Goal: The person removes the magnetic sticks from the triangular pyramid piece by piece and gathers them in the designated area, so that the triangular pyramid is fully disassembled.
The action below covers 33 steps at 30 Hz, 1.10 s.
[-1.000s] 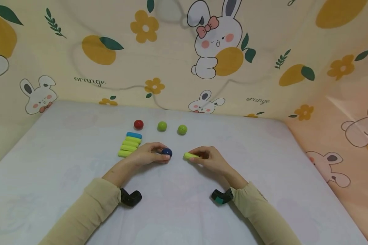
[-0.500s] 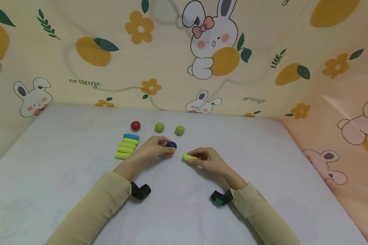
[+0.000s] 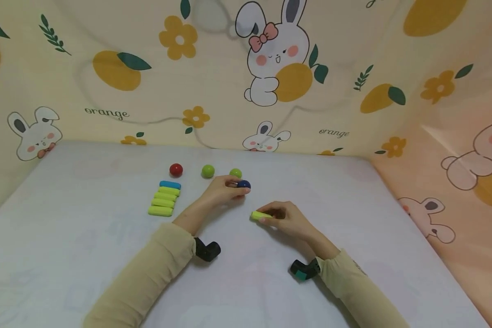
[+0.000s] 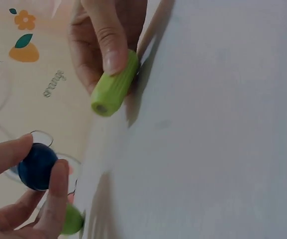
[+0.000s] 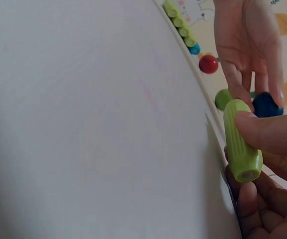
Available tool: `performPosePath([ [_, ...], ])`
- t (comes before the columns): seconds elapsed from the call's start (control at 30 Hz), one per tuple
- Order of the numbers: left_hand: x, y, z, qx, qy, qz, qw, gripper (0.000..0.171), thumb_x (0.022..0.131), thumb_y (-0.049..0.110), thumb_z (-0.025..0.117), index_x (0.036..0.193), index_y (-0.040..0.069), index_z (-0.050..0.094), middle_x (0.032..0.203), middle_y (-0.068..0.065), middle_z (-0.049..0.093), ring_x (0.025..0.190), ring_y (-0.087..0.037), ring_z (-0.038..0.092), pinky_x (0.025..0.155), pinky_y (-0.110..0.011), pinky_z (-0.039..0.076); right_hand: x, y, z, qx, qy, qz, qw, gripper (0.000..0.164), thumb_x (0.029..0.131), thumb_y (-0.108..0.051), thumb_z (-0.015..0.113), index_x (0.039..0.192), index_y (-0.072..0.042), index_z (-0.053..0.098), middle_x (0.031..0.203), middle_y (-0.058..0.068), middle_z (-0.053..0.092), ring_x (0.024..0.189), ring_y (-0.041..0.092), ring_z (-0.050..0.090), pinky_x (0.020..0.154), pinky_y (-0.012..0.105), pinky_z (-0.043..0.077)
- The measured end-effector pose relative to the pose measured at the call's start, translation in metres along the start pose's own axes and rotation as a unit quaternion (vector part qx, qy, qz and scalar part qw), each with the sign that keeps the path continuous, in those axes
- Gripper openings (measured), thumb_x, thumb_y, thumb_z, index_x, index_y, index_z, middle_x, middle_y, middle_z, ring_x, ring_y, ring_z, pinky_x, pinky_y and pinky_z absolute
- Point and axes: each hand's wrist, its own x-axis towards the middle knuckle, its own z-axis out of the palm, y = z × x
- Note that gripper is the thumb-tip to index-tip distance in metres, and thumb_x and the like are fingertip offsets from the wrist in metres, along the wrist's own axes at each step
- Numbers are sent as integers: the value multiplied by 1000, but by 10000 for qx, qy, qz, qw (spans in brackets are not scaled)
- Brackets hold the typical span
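Between thumb and fingertips, my left hand (image 3: 223,190) pinches a dark blue ball (image 3: 243,185), held just off the table in front of the rightmost green ball (image 3: 235,173), which it partly hides. In the left wrist view the blue ball (image 4: 38,167) is plainly gripped at its sides. My right hand (image 3: 291,221), nearer and to the right, holds a yellow-green ribbed rod (image 3: 260,216) by thumb and fingers. The right wrist view shows that rod (image 5: 241,142) with a small grey spot in its end face. Ball and rod are apart.
A red ball (image 3: 176,170) and another green ball (image 3: 207,171) sit at the back left. Below them several yellow-green rods (image 3: 162,202) and one blue rod (image 3: 170,185) lie in a column on the white table (image 3: 86,255). A printed cloth (image 3: 156,100) rises behind.
My left hand has carried the blue ball right and farther back, toward the rightmost green ball. My right hand keeps hold of its rod, nearly in place. The head view has turned slightly.
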Motion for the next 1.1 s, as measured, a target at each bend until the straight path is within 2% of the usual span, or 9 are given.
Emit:
performPosePath([
  [0.1, 5, 3, 11, -301, 98, 116, 9994, 51, 84, 26, 74, 127, 3, 59, 119, -17, 65, 105, -24, 65, 88, -28, 51, -1, 2, -2, 4, 20, 2, 10000, 25, 87, -19, 70, 110, -8, 71, 103, 6, 70, 83, 17, 54, 73, 24, 43],
  [0.23, 11, 8, 24, -1106, 256, 97, 9935, 48, 84, 19, 74, 125, 1, 58, 112, -19, 68, 86, -21, 72, 75, -23, 55, -4, 4, -3, 48, 17, 29, 10000, 25, 87, -19, 70, 110, -7, 70, 103, 6, 70, 84, 17, 53, 73, 24, 43],
  [0.3, 14, 11, 29, -1477, 337, 72, 9884, 47, 84, 15, 74, 125, 0, 57, 110, -20, 67, 81, -21, 72, 73, -23, 56, -5, 5, -4, 91, 32, 27, 9999, 25, 87, -19, 70, 110, -7, 70, 103, 7, 70, 83, 17, 54, 73, 24, 43],
  [0.4, 18, 14, 35, -1648, 514, 117, 9849, 47, 83, 13, 75, 124, 0, 57, 110, -20, 66, 80, -22, 72, 73, -25, 56, -6, 6, -4, 162, 74, 11, 9998, 26, 87, -17, 70, 110, -6, 70, 103, 8, 70, 83, 16, 54, 73, 23, 44],
  [0.53, 23, 16, 42, -1494, 555, 279, 9868, 46, 84, 12, 74, 125, 0, 58, 111, -20, 65, 83, -24, 72, 73, -24, 56, -5, 8, -3, 262, 117, -31, 9996, 26, 87, -15, 70, 111, -6, 70, 104, 9, 70, 83, 15, 55, 73, 22, 44],
  [0.7, 28, 20, 51, -1041, 519, 518, 9919, 43, 84, 12, 74, 124, 3, 60, 114, -16, 63, 77, -16, 70, 69, -19, 54, -7, 8, -3, 344, 110, -35, 9993, 26, 87, -14, 70, 111, -4, 69, 103, 10, 70, 83, 15, 55, 73, 21, 44],
  [0.9, 36, 25, 60, -765, 682, 569, 9931, 42, 84, 13, 74, 124, 6, 61, 116, -13, 64, 76, -12, 67, 66, -18, 52, -8, 8, -5, 321, 110, -93, 9994, 25, 86, -13, 70, 110, -4, 70, 102, 10, 70, 84, 14, 56, 74, 22, 45],
  [1.0, 41, 26, 63, -528, 817, 632, 9932, 42, 84, 14, 74, 124, 6, 62, 117, -14, 65, 82, -17, 67, 71, -22, 53, -9, 9, -6, 344, 85, -80, 9993, 25, 86, -13, 70, 109, -4, 70, 102, 10, 70, 83, 14, 56, 74, 22, 45],
  [1.1, 44, 25, 66, -326, 926, 740, 9924, 43, 83, 11, 74, 123, 4, 62, 118, -16, 65, 95, -24, 66, 83, -30, 53, -11, 10, -7, 371, 74, -31, 9993, 25, 86, -12, 70, 110, -3, 70, 102, 11, 69, 83, 14, 55, 74, 22, 44],
])
